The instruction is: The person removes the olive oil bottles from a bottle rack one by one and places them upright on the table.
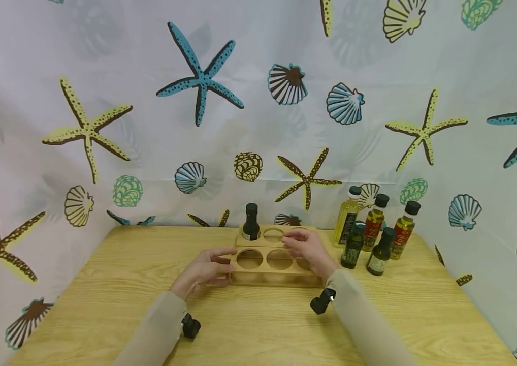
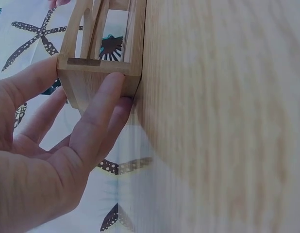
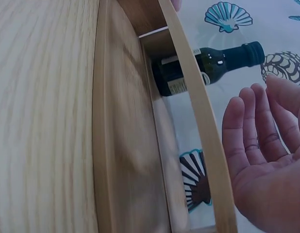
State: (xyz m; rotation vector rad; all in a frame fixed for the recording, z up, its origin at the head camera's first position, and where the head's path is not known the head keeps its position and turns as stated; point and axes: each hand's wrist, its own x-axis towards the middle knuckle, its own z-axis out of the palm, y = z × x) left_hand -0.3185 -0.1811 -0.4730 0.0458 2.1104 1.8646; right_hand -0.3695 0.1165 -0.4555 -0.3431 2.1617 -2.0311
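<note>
A two-tier wooden bottle rack with round holes stands toward the back of the table. One small dark bottle with a black cap sits upright in its back-left hole. At the rack's left end is my left hand; in the left wrist view its fairly straight fingers touch the end panel. My right hand hovers over the right part of the rack, holding nothing. Its fingers are loosely bent in the right wrist view, beside the rack's upper board and apart from the dark bottle.
Right of the rack stand a tall yellow oil bottle, two red-labelled oil bottles and two small dark bottles, grouped closely. Behind the wooden table hangs a white curtain printed with starfish and shells.
</note>
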